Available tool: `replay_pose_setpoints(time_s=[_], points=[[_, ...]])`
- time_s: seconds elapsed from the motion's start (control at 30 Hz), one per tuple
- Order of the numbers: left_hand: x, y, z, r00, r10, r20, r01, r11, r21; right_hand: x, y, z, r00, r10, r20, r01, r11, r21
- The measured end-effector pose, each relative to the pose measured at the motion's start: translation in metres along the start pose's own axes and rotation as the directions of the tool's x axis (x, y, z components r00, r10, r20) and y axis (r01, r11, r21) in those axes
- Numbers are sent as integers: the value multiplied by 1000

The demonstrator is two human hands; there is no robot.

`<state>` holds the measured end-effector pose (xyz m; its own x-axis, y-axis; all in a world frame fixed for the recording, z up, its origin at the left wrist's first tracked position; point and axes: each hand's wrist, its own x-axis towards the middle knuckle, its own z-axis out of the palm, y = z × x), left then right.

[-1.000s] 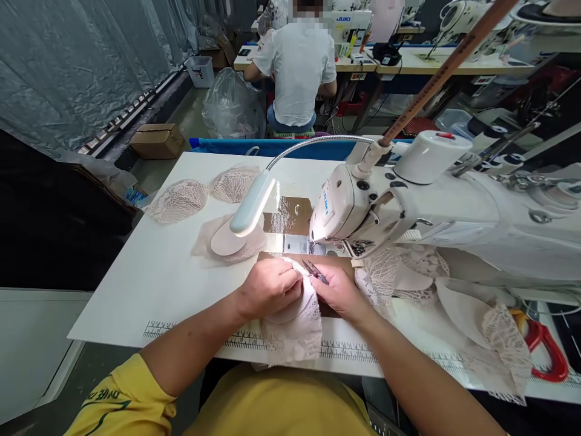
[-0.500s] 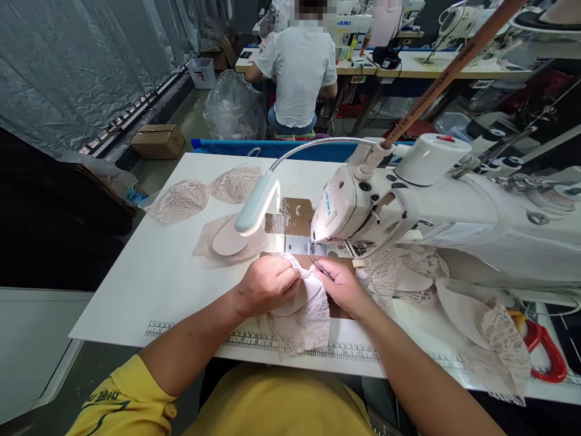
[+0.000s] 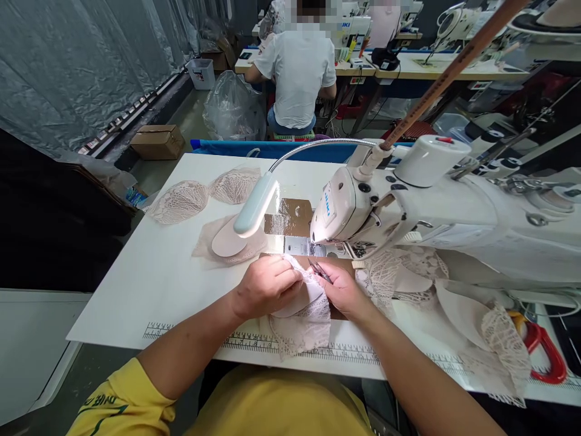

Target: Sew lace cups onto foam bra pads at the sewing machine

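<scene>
As the left hand clamps and partly hides pale lace cloth with a smooth oval pad over the table, the right hand grips scissors at one o'clock. Beyond: sewing machine head, one o'clock; lamp, eleven. Since one second earlier, the cloth's lower end has shifted toward three.

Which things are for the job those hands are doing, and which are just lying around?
For the job:
lace piece, in the left hand
snips, in the right hand
lamp, probably, for light

Lying about, it seems:
red handle, on the table
box
clear bag
</scene>
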<state>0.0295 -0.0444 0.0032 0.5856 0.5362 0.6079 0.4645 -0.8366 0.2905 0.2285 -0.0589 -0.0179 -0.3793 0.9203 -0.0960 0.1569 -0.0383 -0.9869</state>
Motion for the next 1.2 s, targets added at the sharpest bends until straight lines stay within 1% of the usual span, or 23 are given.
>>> replay_pose_setpoints(time_s=[0.07,0.13,0.2,0.23,0.3,0.37,0.4,0.43,0.5,0.57,0.7,0.8,0.97,1.1,1.2], points=[[2,-2,-1,994,-102,29,105,980,-169,0,2,0,1000,-18,8,18,1000,-3],[4,-5,-1,981,-179,74,193,926,-323,-1,4,1,999,-40,7,40,999,-19],[5,-8,0,956,-235,178,291,846,-447,-1,5,1,999,-43,13,43,999,-31],[5,-9,0,929,-266,257,362,795,-487,-2,6,1,999,-36,17,36,999,-27],[4,-10,1,846,-329,420,521,676,-521,-3,5,0,1000,-7,26,7,1000,-5],[3,-10,1,765,-380,520,637,560,-530,-4,3,-1,999,11,30,-11,1000,6],[2,-11,2,739,-395,546,671,510,-539,-5,1,-1,999,11,32,-11,1000,-7],[2,-11,2,720,-401,566,692,464,-553,-5,-1,-2,999,7,32,-6,1000,-30],[1,-13,3,697,-391,601,717,386,-581,-6,-4,-2,1000,-7,23,9,996,-92],[1,-15,4,677,-373,634,735,328,-593,-7,-6,-2,1000,-11,13,12,989,-146],[2,-19,4,620,-360,697,784,245,-571,-8,-3,-4,999,-33,-8,31,983,-182],[1,-20,2,587,-355,728,808,199,-554,-8,4,-8,998,-52,-28,46,984,-171],[-1,-20,3,565,-357,744,820,147,-553,-8,3,-13,995,-51,86,65,982,-178],[0,-19,4,565,-347,748,820,134,-557,-8,-5,-11,995,-26,94,42,983,-180],[1,-18,3,564,-334,755,822,139,-553,-8,-7,-8,995,-43,90,57,986,-159]])
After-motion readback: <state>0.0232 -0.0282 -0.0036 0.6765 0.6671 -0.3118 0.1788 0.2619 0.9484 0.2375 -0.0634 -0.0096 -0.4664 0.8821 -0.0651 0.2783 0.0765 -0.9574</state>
